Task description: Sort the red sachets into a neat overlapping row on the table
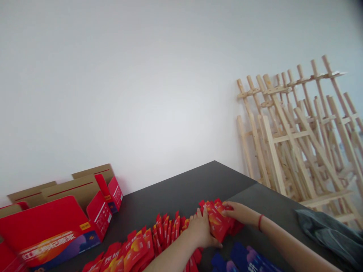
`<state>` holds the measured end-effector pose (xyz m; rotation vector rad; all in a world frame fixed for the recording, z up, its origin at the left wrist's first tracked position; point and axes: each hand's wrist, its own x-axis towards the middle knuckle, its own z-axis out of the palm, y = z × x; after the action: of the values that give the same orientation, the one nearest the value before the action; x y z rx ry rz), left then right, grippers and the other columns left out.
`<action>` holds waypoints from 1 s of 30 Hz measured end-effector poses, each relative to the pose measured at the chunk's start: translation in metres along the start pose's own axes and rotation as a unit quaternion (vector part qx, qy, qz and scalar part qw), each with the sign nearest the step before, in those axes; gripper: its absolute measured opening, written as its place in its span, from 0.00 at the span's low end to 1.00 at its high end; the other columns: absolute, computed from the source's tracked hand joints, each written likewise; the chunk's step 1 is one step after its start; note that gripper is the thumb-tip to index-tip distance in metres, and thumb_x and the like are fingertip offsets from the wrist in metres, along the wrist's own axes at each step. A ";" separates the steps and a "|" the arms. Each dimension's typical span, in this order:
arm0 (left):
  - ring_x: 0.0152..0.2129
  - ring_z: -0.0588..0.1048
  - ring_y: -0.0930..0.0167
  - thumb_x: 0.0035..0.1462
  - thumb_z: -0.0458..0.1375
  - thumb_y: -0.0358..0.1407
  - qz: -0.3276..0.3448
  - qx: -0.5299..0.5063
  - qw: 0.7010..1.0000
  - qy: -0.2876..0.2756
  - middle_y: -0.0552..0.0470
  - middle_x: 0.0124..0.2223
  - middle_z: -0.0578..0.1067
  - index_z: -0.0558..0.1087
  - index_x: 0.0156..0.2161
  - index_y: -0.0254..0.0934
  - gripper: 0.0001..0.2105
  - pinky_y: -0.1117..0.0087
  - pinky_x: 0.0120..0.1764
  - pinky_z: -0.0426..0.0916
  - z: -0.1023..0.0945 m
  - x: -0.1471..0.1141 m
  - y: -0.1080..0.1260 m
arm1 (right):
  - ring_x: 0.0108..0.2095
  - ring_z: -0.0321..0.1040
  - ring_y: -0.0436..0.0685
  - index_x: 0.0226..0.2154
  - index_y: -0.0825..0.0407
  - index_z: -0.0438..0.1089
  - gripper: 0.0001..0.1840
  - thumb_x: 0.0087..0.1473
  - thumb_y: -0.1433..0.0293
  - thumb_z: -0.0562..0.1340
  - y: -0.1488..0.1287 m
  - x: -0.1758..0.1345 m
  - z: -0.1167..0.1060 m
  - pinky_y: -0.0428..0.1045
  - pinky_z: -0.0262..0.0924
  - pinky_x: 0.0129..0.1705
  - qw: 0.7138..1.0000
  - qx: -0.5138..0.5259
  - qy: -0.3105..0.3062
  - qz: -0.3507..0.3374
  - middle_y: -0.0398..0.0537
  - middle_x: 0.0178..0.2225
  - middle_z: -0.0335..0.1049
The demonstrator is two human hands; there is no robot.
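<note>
A bunch of red sachets (217, 223) with orange print stands on the dark table between my two hands. My left hand (200, 229) is at the bunch's left side, fingers over the top edge and thumb by the bottom edge. From the right, my right hand (241, 212), with a red band on its wrist, grips the bunch's upper right edge. More red sachets (136, 247) lie in an overlapping row to the left, partly hidden behind my left forearm. Blue sachets (249, 260) lie on the table just below my hands.
Open red cardboard boxes (56, 226) with raised brown flaps stand on the left of the dark table (193, 185). Several wooden easels (292, 136) lean on the white wall at right. A grey-green cloth (331, 234) lies at the table's right edge.
</note>
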<state>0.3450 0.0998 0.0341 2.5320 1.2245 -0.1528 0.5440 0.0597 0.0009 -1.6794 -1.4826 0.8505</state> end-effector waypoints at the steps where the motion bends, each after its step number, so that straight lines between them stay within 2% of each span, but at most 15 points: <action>1: 0.60 0.49 0.45 0.24 0.68 0.48 0.002 0.004 1.000 0.009 0.30 0.65 0.44 0.39 0.64 0.29 0.64 0.50 0.59 0.48 0.001 0.000 0.001 | 0.42 0.69 0.62 0.39 0.54 0.71 0.17 0.46 0.64 0.59 0.000 0.000 0.001 0.53 0.60 0.46 1.000 -0.028 0.002 -0.009 0.52 0.40 0.74; 4: 0.60 0.49 0.49 0.27 0.67 0.49 0.035 -0.012 0.999 0.040 0.33 0.65 0.48 0.41 0.64 0.28 0.61 0.56 0.59 0.49 0.004 0.003 0.001 | 0.49 0.64 0.64 0.41 0.56 0.71 0.19 0.47 0.64 0.58 0.000 0.001 0.008 0.54 0.54 0.53 0.991 -0.129 0.033 -0.016 0.58 0.46 0.69; 6: 0.61 0.46 0.49 0.26 0.67 0.50 0.038 -0.017 0.998 0.037 0.35 0.66 0.46 0.40 0.64 0.31 0.62 0.56 0.59 0.48 0.005 0.005 -0.001 | 0.52 0.60 0.65 0.44 0.59 0.70 0.23 0.47 0.63 0.59 -0.001 0.000 0.014 0.55 0.50 0.56 0.983 -0.173 0.058 -0.008 0.62 0.51 0.65; 9: 0.61 0.40 0.45 0.16 0.68 0.52 0.006 -0.009 1.000 -0.013 0.37 0.67 0.35 0.34 0.65 0.36 0.70 0.50 0.59 0.46 -0.001 0.008 -0.004 | 0.56 0.55 0.67 0.49 0.61 0.66 0.31 0.44 0.60 0.61 -0.002 -0.002 0.016 0.56 0.46 0.58 0.979 -0.197 0.057 -0.004 0.65 0.54 0.59; 11: 0.60 0.38 0.42 0.10 0.69 0.51 -0.019 -0.001 0.998 -0.066 0.38 0.67 0.29 0.30 0.64 0.39 0.75 0.47 0.57 0.47 -0.010 0.013 -0.005 | 0.57 0.53 0.68 0.54 0.62 0.62 0.41 0.40 0.58 0.64 -0.003 -0.003 0.009 0.56 0.45 0.58 0.981 -0.191 0.022 -0.008 0.66 0.56 0.56; 14: 0.60 0.40 0.42 0.05 0.71 0.48 -0.032 0.020 0.989 -0.142 0.35 0.65 0.26 0.27 0.63 0.40 0.78 0.46 0.56 0.49 -0.027 0.022 -0.006 | 0.56 0.54 0.68 0.58 0.61 0.56 0.50 0.33 0.57 0.67 -0.003 -0.007 -0.005 0.54 0.46 0.58 0.984 -0.171 -0.040 -0.011 0.64 0.58 0.55; 16: 0.60 0.41 0.43 0.05 0.71 0.46 -0.020 0.038 0.986 -0.163 0.34 0.65 0.28 0.28 0.64 0.40 0.78 0.46 0.57 0.49 -0.037 0.028 -0.007 | 0.55 0.55 0.69 0.58 0.60 0.57 0.52 0.29 0.60 0.69 -0.005 -0.010 -0.010 0.56 0.47 0.58 0.980 -0.189 -0.065 -0.004 0.62 0.58 0.55; 19: 0.61 0.40 0.45 0.07 0.72 0.45 0.002 0.057 0.986 -0.157 0.34 0.66 0.32 0.32 0.64 0.40 0.76 0.47 0.57 0.48 -0.043 0.034 -0.010 | 0.54 0.55 0.72 0.57 0.59 0.58 0.51 0.27 0.63 0.69 -0.008 -0.013 -0.004 0.58 0.49 0.56 0.967 -0.245 -0.064 -0.006 0.61 0.56 0.57; 25: 0.62 0.41 0.52 0.15 0.70 0.49 0.112 0.009 0.987 -0.110 0.38 0.67 0.42 0.33 0.64 0.37 0.71 0.54 0.60 0.45 -0.033 0.038 -0.014 | 0.49 0.60 0.68 0.51 0.58 0.65 0.33 0.38 0.70 0.61 -0.009 -0.016 0.024 0.57 0.51 0.53 0.949 -0.305 0.010 -0.083 0.60 0.50 0.64; 28: 0.62 0.45 0.55 0.23 0.69 0.48 0.099 -0.020 0.992 -0.077 0.39 0.67 0.44 0.37 0.65 0.36 0.65 0.57 0.60 0.47 -0.043 0.027 -0.020 | 0.48 0.60 0.69 0.49 0.61 0.66 0.36 0.33 0.68 0.64 -0.008 -0.018 0.021 0.57 0.53 0.51 0.948 -0.308 0.006 -0.081 0.63 0.48 0.64; 30: 0.61 0.50 0.57 0.31 0.67 0.46 0.090 -0.030 0.995 -0.038 0.40 0.66 0.47 0.42 0.64 0.37 0.57 0.60 0.59 0.51 -0.056 0.010 -0.026 | 0.48 0.59 0.71 0.49 0.61 0.66 0.39 0.29 0.69 0.66 -0.012 -0.022 0.013 0.57 0.53 0.51 0.948 -0.309 -0.005 -0.074 0.64 0.48 0.63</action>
<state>0.3286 0.1407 0.0788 2.5433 0.9514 -0.1650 0.5237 0.0401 0.0050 -1.9574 -1.9904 0.3186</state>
